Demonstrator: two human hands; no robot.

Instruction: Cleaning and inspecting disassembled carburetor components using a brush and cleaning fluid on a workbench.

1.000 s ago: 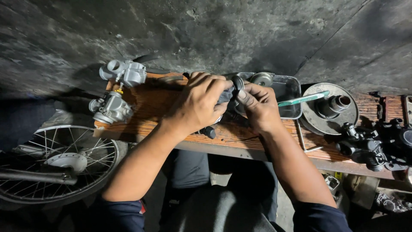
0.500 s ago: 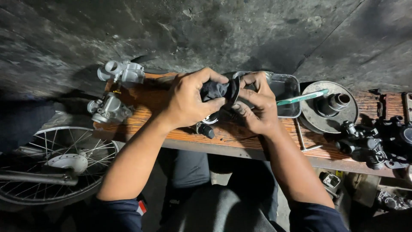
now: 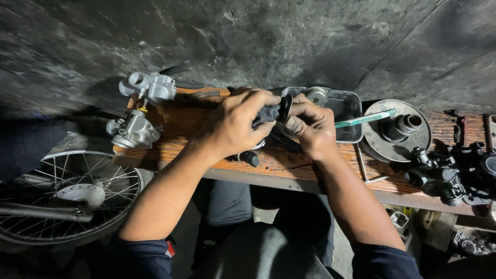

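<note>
Now lifted off the wooden bench (image 3: 206, 121) since a second ago | left hand (image 3: 235, 124) curled tight round dark grey part (image 3: 266, 112), right hand (image 3: 310, 126) pinching its black round end (image 3: 284, 107) | part held mid-air between both hands, being worked | two carburetors (image 3: 139, 111) at nine o'clock, metal tray (image 3: 347, 111) at two o'clock.

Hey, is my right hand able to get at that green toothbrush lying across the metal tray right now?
Probably yes, once freed: the right hand is busy gripping the dark part with the left hand, but the toothbrush lies uncovered just beside it.
</note>
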